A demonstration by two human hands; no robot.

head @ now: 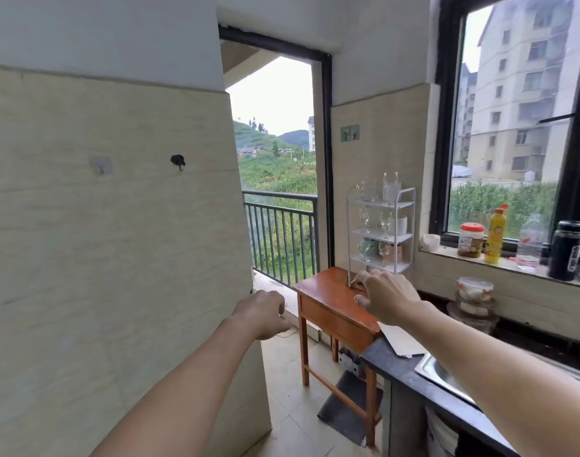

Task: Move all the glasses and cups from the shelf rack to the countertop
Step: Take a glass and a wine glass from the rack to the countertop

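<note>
A white three-tier shelf rack stands on a small wooden table in the corner by the balcony door. Clear stemmed glasses crowd its top tier. The middle tier holds two wine glasses and a white cup. On the bottom tier sit a green cup, a glass and a pink cup. My right hand reaches out in front of the rack's base, fingers loosely spread, holding nothing. My left hand hangs left of the table with loosely curled fingers, empty. The dark countertop runs along the right.
A steel sink is set into the countertop, with a white board beside it and stacked lidded containers behind. The window sill holds a jar, a yellow bottle and a black flask. A balcony railing lies beyond the open door.
</note>
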